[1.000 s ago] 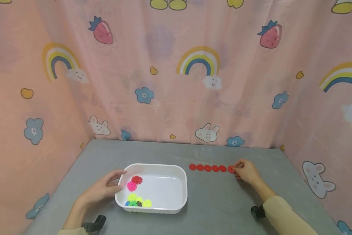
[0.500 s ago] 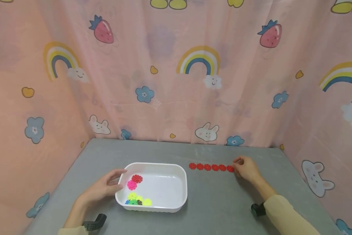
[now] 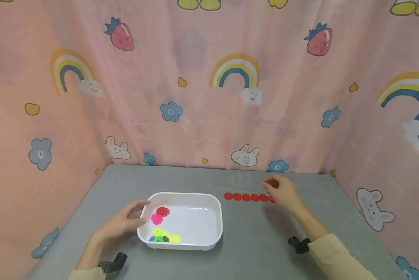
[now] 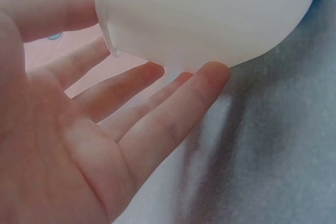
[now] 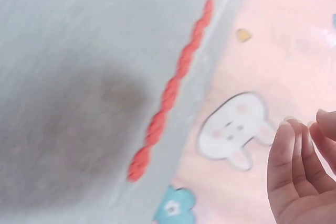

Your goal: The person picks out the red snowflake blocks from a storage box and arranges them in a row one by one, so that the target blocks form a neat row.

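In the head view, a row of several red flower-shaped plastic discs [image 3: 246, 197] lies flat on the grey table, right of a white tray [image 3: 197, 223]. My right hand [image 3: 283, 194] hovers just above the row's right end, partly hiding the last disc. Nothing shows between its fingertips, and the right wrist view has its fingers [image 5: 283, 153] loosely bent above the discs. My left hand [image 3: 123, 221] holds the tray's left end, index finger over the rim and thumb against the outer wall. The left wrist view shows its other fingers [image 4: 121, 90] spread beside the wall.
Inside the tray, a red disc [image 3: 162, 211] and a pink disc [image 3: 156, 219] lie by the left wall. Yellow discs [image 3: 175, 238], a green disc [image 3: 158, 238], and blue and dark ones cluster at the front left. A patterned pink curtain [image 3: 195, 132] stands behind the table.
My right hand pushed the last red disc left against the row, let go of it, then lifted and moved left. The left hand and tray stay put.
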Motion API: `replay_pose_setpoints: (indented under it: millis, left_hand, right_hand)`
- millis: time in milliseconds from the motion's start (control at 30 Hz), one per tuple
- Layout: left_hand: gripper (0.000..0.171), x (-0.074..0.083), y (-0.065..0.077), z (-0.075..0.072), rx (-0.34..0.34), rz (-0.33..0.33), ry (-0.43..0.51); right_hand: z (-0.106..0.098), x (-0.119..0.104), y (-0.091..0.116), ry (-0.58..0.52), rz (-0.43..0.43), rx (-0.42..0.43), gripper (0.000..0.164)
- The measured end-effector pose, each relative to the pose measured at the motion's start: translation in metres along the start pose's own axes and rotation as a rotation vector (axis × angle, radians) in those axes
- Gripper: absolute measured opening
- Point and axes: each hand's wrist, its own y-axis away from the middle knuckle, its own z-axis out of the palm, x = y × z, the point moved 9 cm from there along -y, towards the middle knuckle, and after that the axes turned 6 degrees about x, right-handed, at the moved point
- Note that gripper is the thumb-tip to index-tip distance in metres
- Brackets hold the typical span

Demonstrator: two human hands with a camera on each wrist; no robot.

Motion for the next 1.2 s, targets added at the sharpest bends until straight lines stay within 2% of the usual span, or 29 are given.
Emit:
replay_pose_setpoints:
  millis: [333, 800, 1033, 1200]
  left_hand:
    - [0.074, 0.0, -0.001, 0.0, -0.001, -0.003, -0.003]
    - [0.073, -0.001, 0.0, -0.001, 0.006, -0.011, -0.005]
    - [0.071, -0.002, 0.0, 0.0, -0.001, -0.014, 0.005]
    - [0.071, -0.002, 0.0, -0.001, 0.002, -0.012, 0.001]
  right_hand:
    - [0.011, -0.054, 0.008, -0.104, -0.051, 0.026, 0.019]
    - [0.046, -0.115, 0.018, -0.193, -0.148, 0.032, 0.01]
    - [0.067, -0.137, 0.022, -0.259, -0.194, 0.003, 0.006]
    - [0.085, -0.152, 0.026, -0.296, -0.184, -0.058, 0.006]
